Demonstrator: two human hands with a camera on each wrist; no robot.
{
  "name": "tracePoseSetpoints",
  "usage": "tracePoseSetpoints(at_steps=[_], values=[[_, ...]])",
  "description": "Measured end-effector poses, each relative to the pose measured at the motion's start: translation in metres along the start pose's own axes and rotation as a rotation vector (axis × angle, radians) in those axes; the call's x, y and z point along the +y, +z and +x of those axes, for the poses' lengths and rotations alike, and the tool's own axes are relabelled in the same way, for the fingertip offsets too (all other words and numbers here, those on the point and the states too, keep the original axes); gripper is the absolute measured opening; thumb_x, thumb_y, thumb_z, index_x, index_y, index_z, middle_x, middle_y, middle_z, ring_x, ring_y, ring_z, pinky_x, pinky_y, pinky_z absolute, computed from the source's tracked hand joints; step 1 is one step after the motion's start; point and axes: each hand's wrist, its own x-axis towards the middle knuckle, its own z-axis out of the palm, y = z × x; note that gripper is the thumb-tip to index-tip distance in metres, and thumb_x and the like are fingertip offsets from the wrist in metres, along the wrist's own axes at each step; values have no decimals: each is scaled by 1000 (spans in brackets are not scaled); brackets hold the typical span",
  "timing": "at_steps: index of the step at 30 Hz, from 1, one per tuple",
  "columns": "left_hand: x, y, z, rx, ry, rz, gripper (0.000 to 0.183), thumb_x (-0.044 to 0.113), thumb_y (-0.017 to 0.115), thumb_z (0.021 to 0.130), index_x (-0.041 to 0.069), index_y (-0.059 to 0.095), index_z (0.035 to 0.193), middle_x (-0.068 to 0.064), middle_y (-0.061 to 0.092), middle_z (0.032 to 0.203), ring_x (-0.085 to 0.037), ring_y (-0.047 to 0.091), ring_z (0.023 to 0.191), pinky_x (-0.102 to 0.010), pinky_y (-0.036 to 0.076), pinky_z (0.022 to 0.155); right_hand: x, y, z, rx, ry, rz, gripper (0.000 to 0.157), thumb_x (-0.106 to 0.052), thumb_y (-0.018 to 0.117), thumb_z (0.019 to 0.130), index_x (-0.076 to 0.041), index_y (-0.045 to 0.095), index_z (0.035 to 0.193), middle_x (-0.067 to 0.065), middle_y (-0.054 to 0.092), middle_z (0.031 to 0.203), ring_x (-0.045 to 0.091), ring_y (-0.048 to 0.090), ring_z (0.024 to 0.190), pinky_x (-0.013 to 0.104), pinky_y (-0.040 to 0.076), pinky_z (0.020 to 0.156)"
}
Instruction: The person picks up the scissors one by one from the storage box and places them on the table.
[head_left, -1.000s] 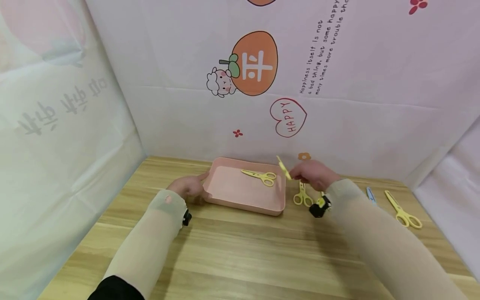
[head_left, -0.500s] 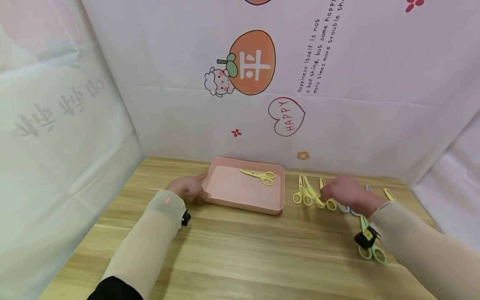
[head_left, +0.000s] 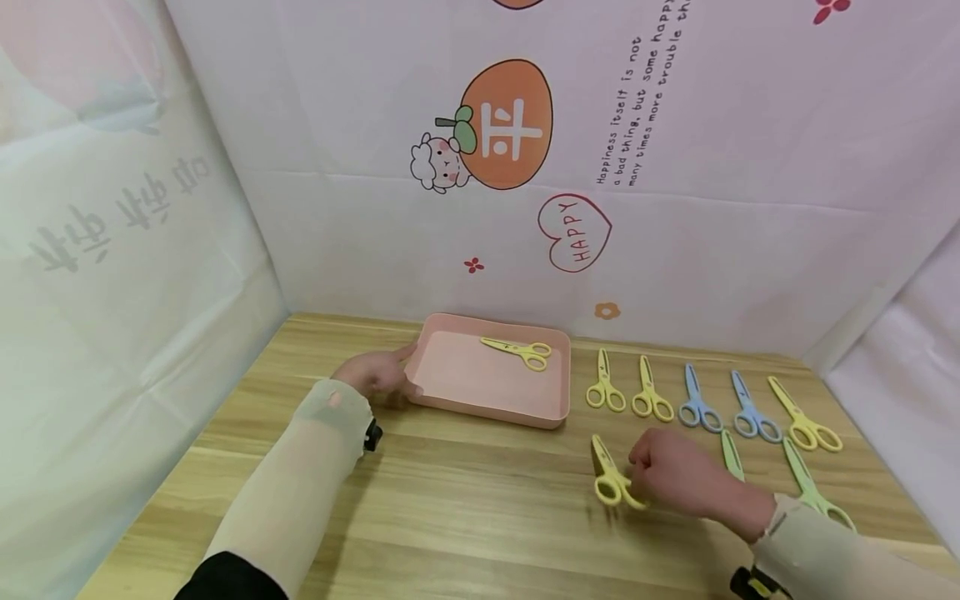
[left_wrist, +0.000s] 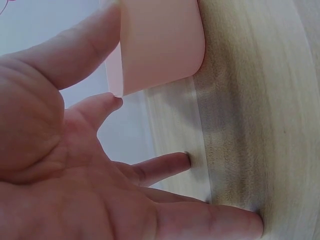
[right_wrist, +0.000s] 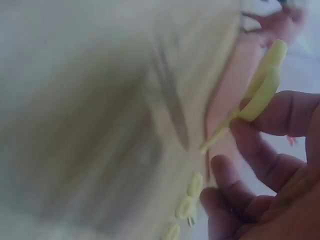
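Note:
My right hand [head_left: 675,473] pinches a pair of yellow scissors [head_left: 611,477] by a handle loop, over the wood to the front right of the tray. In the right wrist view, thumb and fingers hold the yellow handle [right_wrist: 262,92], and the blades' shadow falls on the wood. At the left end of the pink tray [head_left: 480,411], my left hand [head_left: 377,375] has its fingers spread. Its thumb and index fingertip touch the tray wall [left_wrist: 160,50] in the left wrist view. Another pair of yellow scissors [head_left: 521,352] lies inside the tray.
Right of the tray stretches a row of scissors: two yellow pairs [head_left: 604,383], two blue pairs [head_left: 697,400] and a further yellow pair [head_left: 804,417]. Green scissors [head_left: 813,483] lie nearer the front, partly behind the right arm. A printed cloth [head_left: 360,250] hangs behind the wooden table [head_left: 450,517].
The right hand has set down one yellow pair beside the tray, moved right, and picked up another, now brought toward the front. The left hand stays at the tray.

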Motion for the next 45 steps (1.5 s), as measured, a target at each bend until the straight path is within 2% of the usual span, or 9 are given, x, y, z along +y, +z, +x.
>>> tracePoseSetpoints(at_steps=[4, 7, 10, 13, 16, 18, 22, 33, 45], values=[[1, -1, 0, -4, 2, 7, 104, 19, 77, 89, 27, 4, 162, -16, 2, 165, -36, 5, 148, -53, 18, 115, 1, 13, -10, 24, -38, -179, 32, -4, 70, 62, -18, 45, 49, -6, 47, 69, 10, 39, 59, 33, 40, 62], [1, 0, -1, 2, 4, 12, 103, 19, 77, 88, 27, 5, 162, -17, 4, 164, -36, 7, 148, -53, 18, 115, 4, 19, -14, 53, -91, -313, 35, -12, 74, 69, -19, 47, 48, -9, 47, 68, 11, 40, 66, 41, 39, 77], [0, 0, 0, 8, 4, 10, 103, 19, 78, 88, 27, 6, 162, -19, 6, 164, -37, 8, 148, -53, 18, 115, 6, 22, -15, 80, -143, -393, 36, -19, 76, 76, -20, 50, 52, -9, 50, 70, 13, 46, 69, 43, 40, 79], [-1, 0, 1, 9, 8, 10, 103, 19, 78, 88, 26, 7, 162, -20, 7, 164, -38, 9, 147, -53, 19, 114, 6, 25, -18, 104, -211, -436, 14, -27, 79, 79, -16, 71, 74, 1, 65, 92, 22, 59, 91, 49, 43, 89], [0, 0, 0, 13, 6, -2, 104, 18, 79, 87, 27, 7, 162, -20, 6, 164, -39, 8, 147, -54, 20, 114, 6, 28, -21, 88, -252, -462, 40, -36, 83, 76, -14, 76, 109, 14, 63, 123, 39, 54, 116, 63, 41, 94], [0, 1, -2, 18, 9, -5, 105, 17, 79, 87, 27, 6, 162, -18, 5, 164, -39, 7, 147, -55, 19, 114, 6, 29, -24, 54, -231, -470, 54, -40, 83, 75, -13, 73, 121, 18, 57, 133, 46, 48, 124, 69, 38, 93], [0, 2, -5, 9, 15, 9, 108, 18, 79, 87, 29, 2, 162, -15, 1, 165, -38, 4, 148, -56, 16, 114, 9, 32, -25, 15, -189, -481, 61, -45, 85, 70, -12, 73, 120, 21, 56, 133, 50, 44, 125, 71, 37, 92], [-3, 2, -8, -6, 5, 112, 111, 27, 82, 85, 30, 2, 162, -19, 8, 164, -38, 10, 147, -55, 20, 113, 30, 22, -29, 26, -126, -473, 61, -39, 89, 64, -10, 75, 116, 24, 58, 128, 52, 46, 122, 69, 35, 95], [-8, 2, -16, 21, -29, 103, 112, 29, 84, 82, 33, 6, 161, -20, 10, 163, -41, 10, 146, -58, 20, 113, 49, 10, -27, 72, -86, -529, 60, -41, 90, 64, -12, 75, 114, 26, 60, 123, 50, 49, 116, 70, 42, 83]])
